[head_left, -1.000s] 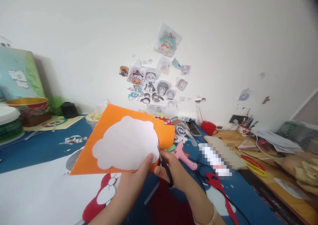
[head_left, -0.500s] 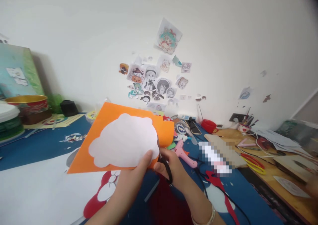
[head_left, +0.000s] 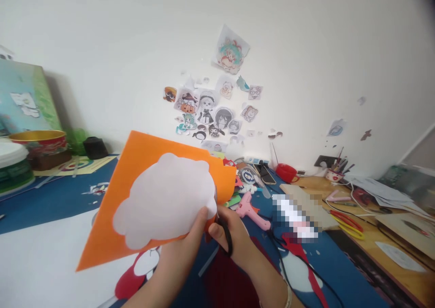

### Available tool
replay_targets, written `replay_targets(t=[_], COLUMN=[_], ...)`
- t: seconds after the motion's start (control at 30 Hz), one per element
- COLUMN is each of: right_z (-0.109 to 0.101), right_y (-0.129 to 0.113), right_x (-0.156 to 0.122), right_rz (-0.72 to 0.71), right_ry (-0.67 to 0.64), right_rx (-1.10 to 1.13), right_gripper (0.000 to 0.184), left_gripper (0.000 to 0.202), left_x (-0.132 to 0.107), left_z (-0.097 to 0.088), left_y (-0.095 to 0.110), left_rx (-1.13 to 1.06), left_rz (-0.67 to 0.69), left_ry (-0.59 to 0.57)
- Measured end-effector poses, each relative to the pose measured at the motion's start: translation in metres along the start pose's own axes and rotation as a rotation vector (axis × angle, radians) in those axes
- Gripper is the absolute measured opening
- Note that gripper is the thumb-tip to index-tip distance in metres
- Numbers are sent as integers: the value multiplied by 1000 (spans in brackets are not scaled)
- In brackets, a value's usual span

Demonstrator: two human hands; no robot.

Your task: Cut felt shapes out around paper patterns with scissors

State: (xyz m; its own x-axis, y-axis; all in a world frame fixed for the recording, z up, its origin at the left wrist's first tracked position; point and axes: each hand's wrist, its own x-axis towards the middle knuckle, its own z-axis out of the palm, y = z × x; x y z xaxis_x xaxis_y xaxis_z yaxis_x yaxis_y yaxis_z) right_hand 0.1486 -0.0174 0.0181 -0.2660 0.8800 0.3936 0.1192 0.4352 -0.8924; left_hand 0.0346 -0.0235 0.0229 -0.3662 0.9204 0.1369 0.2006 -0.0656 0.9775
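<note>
My left hand (head_left: 185,249) is closed on the lower right edge of an orange sheet (head_left: 112,226), thumb pressing a white cloud-shaped paper (head_left: 166,199) flat against it. The sheet is held up above the table, tilted toward me. My right hand (head_left: 234,240) grips black-handled scissors (head_left: 224,235), fingers through the loops. The blades run up along the right edge of the white shape and are mostly hidden behind the sheet.
A pink glue gun (head_left: 249,210) lies just right of my hands. Red and yellow scissors (head_left: 346,224) rest on a wooden board at the right. A red cup (head_left: 285,173), pen holder (head_left: 333,174), phone (head_left: 267,175), bowls (head_left: 37,147) and wall stickers (head_left: 210,113) surround the blue table (head_left: 50,199).
The orange sheet has tipped and swung toward me, its lower left corner dropping lower. Both hands stay at its right edge with the scissors.
</note>
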Motion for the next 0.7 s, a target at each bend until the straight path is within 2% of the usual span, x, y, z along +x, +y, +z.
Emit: replay_targets(t=[0.17, 0.37, 0.53, 0.7], right_z=[3, 3, 3, 4], right_y=[1, -4, -5, -4], right_x=[-2, 0, 1, 1], right_rz=[12, -11, -23, -21], right_ry=[34, 50, 42, 71], right_rx=[-29, -61, -26, -33], right_gripper=[61, 64, 65, 65], left_gripper=[37, 33, 26, 31], left_x=[1, 2, 3, 1], left_z=[0, -6, -7, -5], left_y=[-2, 9, 12, 8], left_rx=[26, -33, 20, 26], left_rz=[37, -22, -45, -41], left_ry=[6, -53, -81, -63])
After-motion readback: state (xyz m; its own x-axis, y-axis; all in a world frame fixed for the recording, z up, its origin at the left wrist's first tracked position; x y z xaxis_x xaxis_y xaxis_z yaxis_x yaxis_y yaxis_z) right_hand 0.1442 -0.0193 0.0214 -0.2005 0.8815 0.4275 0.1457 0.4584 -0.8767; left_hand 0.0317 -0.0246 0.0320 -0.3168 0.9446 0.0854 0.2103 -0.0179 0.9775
